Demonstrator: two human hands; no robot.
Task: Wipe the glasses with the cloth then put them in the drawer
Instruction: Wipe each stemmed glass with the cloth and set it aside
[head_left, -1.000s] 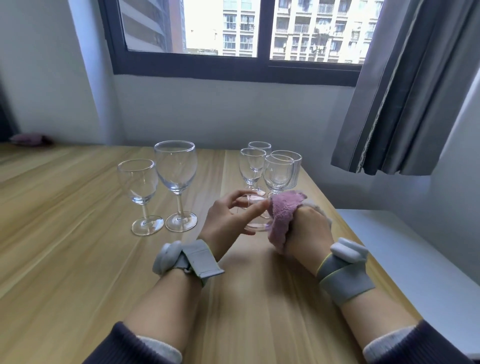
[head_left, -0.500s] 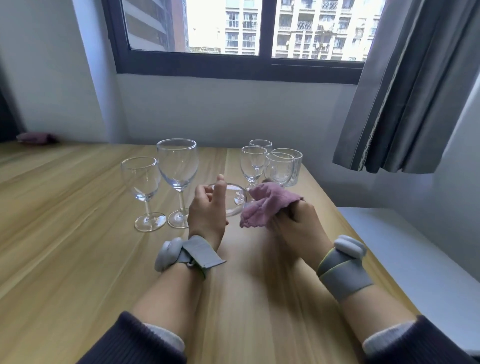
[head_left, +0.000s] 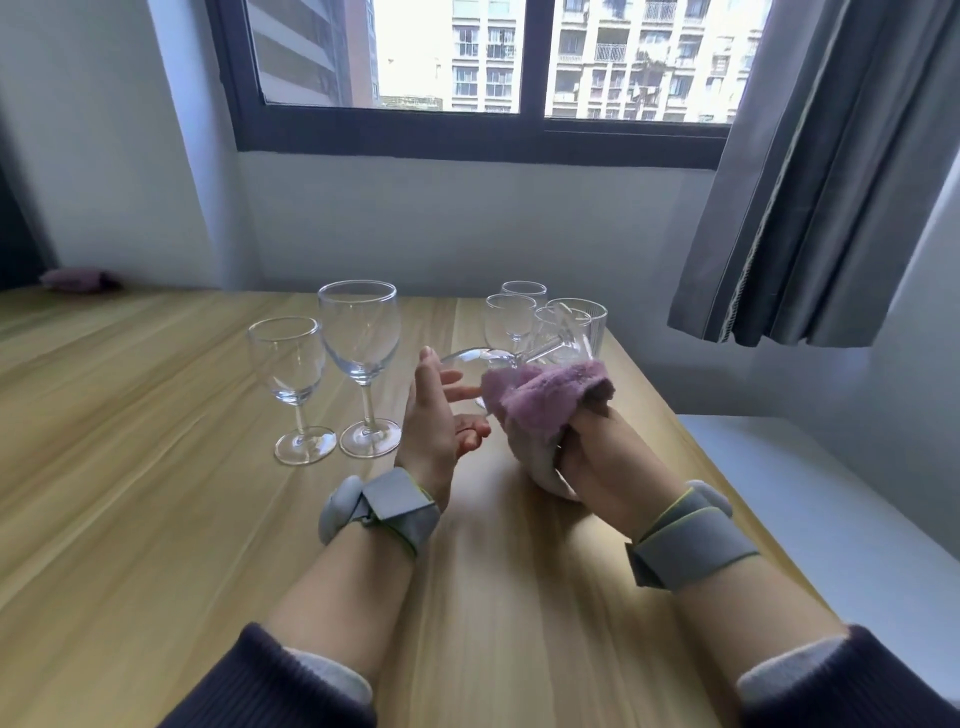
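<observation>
A clear stemmed glass (head_left: 470, 357) lies tilted on its side above the wooden table (head_left: 156, 467), its stem pointing up and to the right. My left hand (head_left: 434, 421) holds the glass by its bowl, thumb up and fingers reaching under it. My right hand (head_left: 608, 467) grips a pink cloth (head_left: 540, 400) and presses it against the glass near the stem. Part of the glass is hidden under the cloth. No drawer is in view.
A small wine glass (head_left: 284, 364) and a taller one (head_left: 361, 338) stand left of my hands. Two small stemmed glasses (head_left: 511, 322) and a tumbler (head_left: 592, 325) stand behind. Another pink cloth (head_left: 78, 278) lies far left. A white ledge (head_left: 831, 493) and grey curtain (head_left: 831, 182) are right.
The glass has been turned in my left hand, from facing me to lying sideways. My right hand has shifted the cloth along the glass, and both hands rose a little.
</observation>
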